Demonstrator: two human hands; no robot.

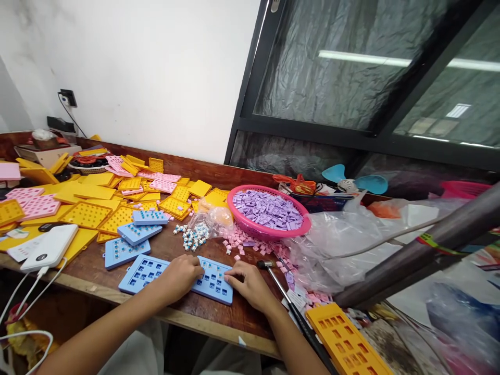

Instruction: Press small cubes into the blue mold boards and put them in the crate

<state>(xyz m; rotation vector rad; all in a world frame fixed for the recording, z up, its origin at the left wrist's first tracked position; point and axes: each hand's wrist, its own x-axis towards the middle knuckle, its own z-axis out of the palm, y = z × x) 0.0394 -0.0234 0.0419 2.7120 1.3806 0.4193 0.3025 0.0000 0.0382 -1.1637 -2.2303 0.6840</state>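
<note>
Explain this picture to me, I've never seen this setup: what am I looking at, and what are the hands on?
There's no machine here. This single view comes from a camera worn on a person's head, looking down at their bare hands. The left hand and right hand both rest on a blue plastic tray with rows of small square holes, beside a second blue tray. Neither clearly holds anything. The wooden bench also carries yellow trays, a pink basket of lilac pieces and a small hammer.
</note>
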